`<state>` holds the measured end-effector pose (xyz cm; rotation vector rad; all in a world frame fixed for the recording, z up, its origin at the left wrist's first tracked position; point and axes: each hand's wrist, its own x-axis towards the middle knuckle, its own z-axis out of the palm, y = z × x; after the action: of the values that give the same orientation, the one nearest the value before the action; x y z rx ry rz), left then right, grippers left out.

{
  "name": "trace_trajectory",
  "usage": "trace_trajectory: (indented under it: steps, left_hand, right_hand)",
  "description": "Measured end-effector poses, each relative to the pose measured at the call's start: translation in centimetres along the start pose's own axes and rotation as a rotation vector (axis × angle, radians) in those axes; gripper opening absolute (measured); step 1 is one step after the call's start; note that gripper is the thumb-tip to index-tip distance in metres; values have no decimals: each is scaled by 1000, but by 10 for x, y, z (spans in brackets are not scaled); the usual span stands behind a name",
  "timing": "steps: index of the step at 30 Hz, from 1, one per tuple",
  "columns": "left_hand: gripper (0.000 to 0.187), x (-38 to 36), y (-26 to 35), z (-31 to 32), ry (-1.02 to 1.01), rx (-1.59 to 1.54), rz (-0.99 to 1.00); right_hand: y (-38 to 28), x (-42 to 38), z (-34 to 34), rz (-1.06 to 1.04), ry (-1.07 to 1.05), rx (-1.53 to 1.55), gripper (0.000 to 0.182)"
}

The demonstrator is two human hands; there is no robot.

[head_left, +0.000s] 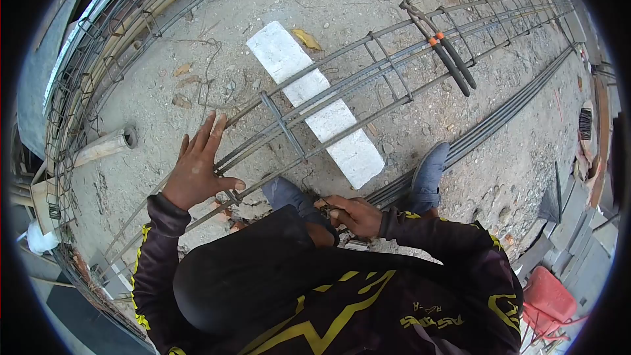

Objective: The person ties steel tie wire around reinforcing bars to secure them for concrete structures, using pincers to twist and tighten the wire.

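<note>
Fingers of the left hand [197, 167] were spread wide and lay flat on the rebar cage [342, 92], pressing its near-left bars without closing around any of them. To the right, the right hand [355, 213] was curled shut on a small tool (too hidden to name), at the cage's near bar beside the shoe [289, 194]. For a good tie, I judge the left hand should keep the bars steady. Far right, pincers [444, 49] rested on the cage, above the white block [315, 102].
</note>
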<state>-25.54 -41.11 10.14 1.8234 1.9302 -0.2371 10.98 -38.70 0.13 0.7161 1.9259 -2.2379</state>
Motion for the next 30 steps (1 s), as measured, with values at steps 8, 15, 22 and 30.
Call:
trace_trajectory:
  steps: [8,15,22,30]
  left_hand:
    - [63,5,66,26,238,-726,202]
    - [57,13,78,53,51,-786,-63]
    - [51,22,83,57,-34,-813,-127]
    - [47,28,88,60,-32,-803,-123]
  right_hand:
    - [16,12,2,20,89,107,32]
    - [22,33,3,88,55,262,33]
    - [15,56,18,13,273,249,32]
    - [3,67,21,-1,463,251,29]
